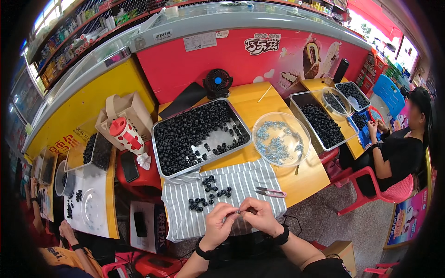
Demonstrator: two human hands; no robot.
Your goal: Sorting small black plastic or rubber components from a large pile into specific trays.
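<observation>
My left hand [221, 224] and my right hand [262, 216] meet over the front of a grey-and-white striped cloth [252, 172]. Both are closed in a pinch, fingertips almost touching. What they hold between them is too small and covered to name. Just beyond lie several loose black round pieces [198, 202], bead-like with holes. To their right rests a pair of thread snips [272, 192] with a pink handle. Behind the cloth stands a metal tray [215, 139] heaped with more black pieces. Beside it is a clear round tub [296, 150] with small light-blue pieces [270, 147].
A small black fan [218, 83] stands behind the tray. At left, a red stool [134, 173] holds a phone and a red-and-white cup [126, 134]. A person [410, 143] sits at right by more bins; another person's hand [67, 231] shows at lower left.
</observation>
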